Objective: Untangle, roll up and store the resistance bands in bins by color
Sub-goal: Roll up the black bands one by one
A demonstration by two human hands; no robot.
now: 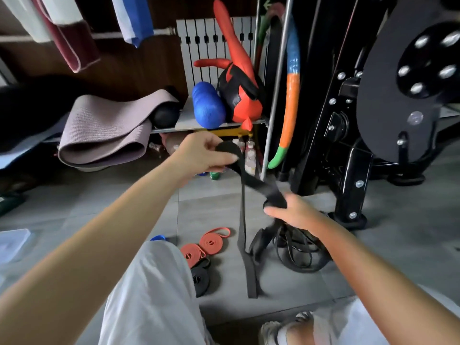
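Both hands, left point(204, 153) and right point(296, 210), fingers closed, are gripping a black band point(258, 185); rolled bands point(211, 242) are lying on the floor point(398, 245), a tangle point(296, 247) waiting.
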